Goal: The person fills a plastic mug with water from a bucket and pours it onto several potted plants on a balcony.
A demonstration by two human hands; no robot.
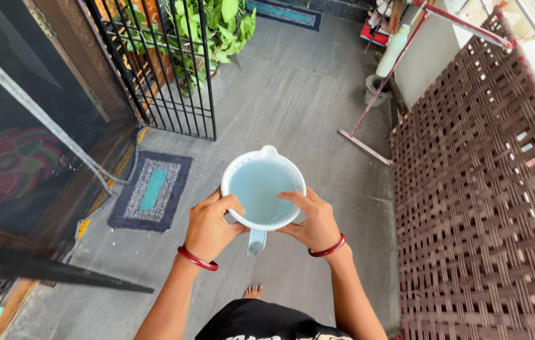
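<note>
With both the left hand (209, 226) and right hand (313, 221) clasped around the full jug (262, 189), a tilt could slop water onto the floor (305, 94) beneath them.

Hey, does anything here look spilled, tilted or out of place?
Nothing stands out. Both hands, left and right, hold the pale blue jug level, with no water seen on the grey floor. The small doormat lies flat by the black gate.

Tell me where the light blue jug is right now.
In the head view the light blue jug sits centre frame, held between the left hand and right hand, above the grey floor, right of the small doormat.
</note>
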